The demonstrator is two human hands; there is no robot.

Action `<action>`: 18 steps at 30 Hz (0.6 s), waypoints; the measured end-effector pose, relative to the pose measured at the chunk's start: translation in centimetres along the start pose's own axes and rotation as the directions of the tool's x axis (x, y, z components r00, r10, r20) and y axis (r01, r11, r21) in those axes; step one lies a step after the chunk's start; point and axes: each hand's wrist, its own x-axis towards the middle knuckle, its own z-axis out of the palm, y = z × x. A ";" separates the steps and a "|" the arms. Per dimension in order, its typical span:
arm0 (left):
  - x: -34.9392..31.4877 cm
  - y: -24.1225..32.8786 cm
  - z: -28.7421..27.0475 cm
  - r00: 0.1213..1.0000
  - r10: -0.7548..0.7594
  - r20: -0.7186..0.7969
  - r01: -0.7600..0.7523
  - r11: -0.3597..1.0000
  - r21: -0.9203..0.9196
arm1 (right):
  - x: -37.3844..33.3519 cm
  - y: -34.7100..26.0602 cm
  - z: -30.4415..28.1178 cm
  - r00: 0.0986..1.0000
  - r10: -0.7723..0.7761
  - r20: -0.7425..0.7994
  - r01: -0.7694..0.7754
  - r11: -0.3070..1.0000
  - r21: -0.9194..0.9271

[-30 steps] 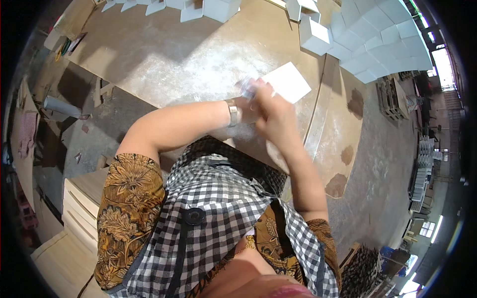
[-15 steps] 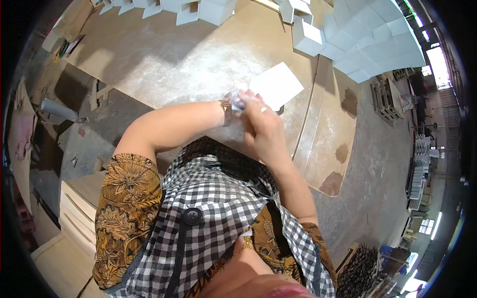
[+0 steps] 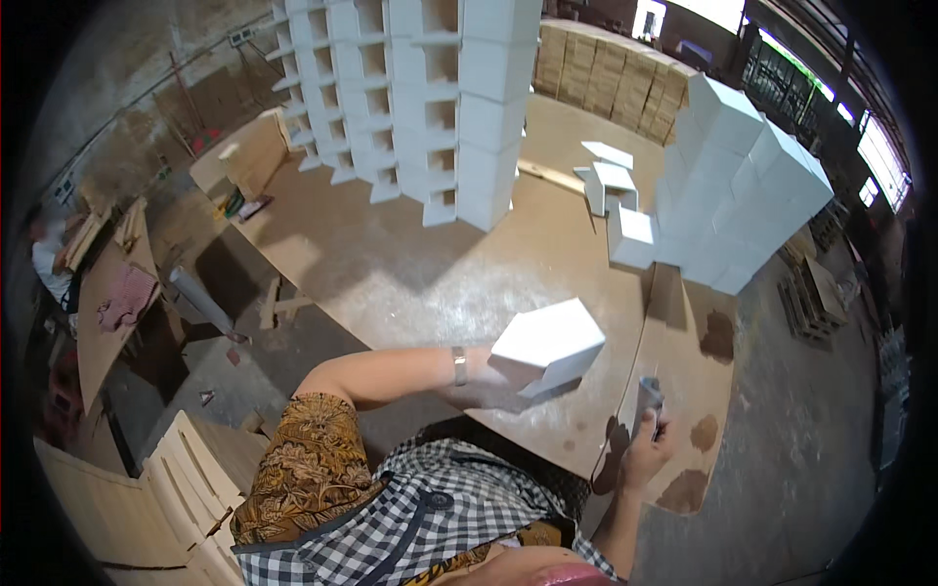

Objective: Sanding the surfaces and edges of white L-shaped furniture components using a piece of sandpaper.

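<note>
A white box with an angled edge (image 3: 552, 332) is tilted up over the table, and my left hand (image 3: 503, 373) is closed on its near left side. The fingers of that hand are hidden behind the box. To the right, near the table's right-hand part, my right hand (image 3: 647, 454) pinches a folded grey sheet (image 3: 649, 396) that looks like sandpaper. The sheet stands upright between thumb and fingers. Box and sheet are apart.
White dust lies on the brown table (image 3: 459, 293). A tall stack of white boxes (image 3: 489, 117) stands at the back, another stack (image 3: 723, 195) at the back right. Loose white boxes (image 3: 630, 234) sit beside it. Wooden drawer-like panels (image 3: 186, 488) are at lower left.
My hands, close together beside the box earlier, are now apart. The right hand has moved right with the grey sheet; the left now holds the box. My view has tilted up, showing the stacks.
</note>
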 end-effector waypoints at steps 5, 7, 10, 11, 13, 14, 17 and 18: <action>-2.4 6.9 -1.8 0.912 -0.382 0.150 0.133 0.619 0.774 | -1.6 -1.4 1.1 0.967 0.185 0.175 -0.192 0.981 0.026; -1.9 10.2 -2.1 0.844 -0.496 0.201 0.179 0.615 0.768 | -2.0 -0.6 2.0 0.975 0.157 0.160 -0.169 0.983 0.069; -5.1 6.0 -2.3 0.917 -0.396 0.057 0.301 0.778 0.552 | -1.6 -1.8 2.6 0.931 0.073 0.358 -0.071 0.997 -0.020; -5.4 5.8 -1.9 0.915 -0.400 0.051 0.306 0.771 0.558 | -1.4 -2.7 2.7 0.931 0.070 0.359 -0.071 0.997 -0.009; -5.7 5.4 -1.1 0.781 -0.615 0.110 0.452 0.678 0.579 | -1.1 -4.3 2.8 0.853 0.210 0.478 -0.210 0.976 -0.055; -5.7 5.3 -0.2 0.780 -0.616 0.113 0.450 0.676 0.584 | -1.4 -3.1 3.1 0.885 0.069 0.460 -0.067 0.998 -0.020; -5.4 4.6 1.8 0.901 -0.404 -0.159 0.435 0.848 0.304 | -1.3 -3.5 3.1 0.832 -0.012 0.554 0.057 0.996 -0.065; -4.8 3.8 1.9 0.914 -0.321 -0.249 0.383 0.885 0.265 | -1.1 -3.8 3.0 0.833 -0.009 0.553 0.054 0.996 -0.066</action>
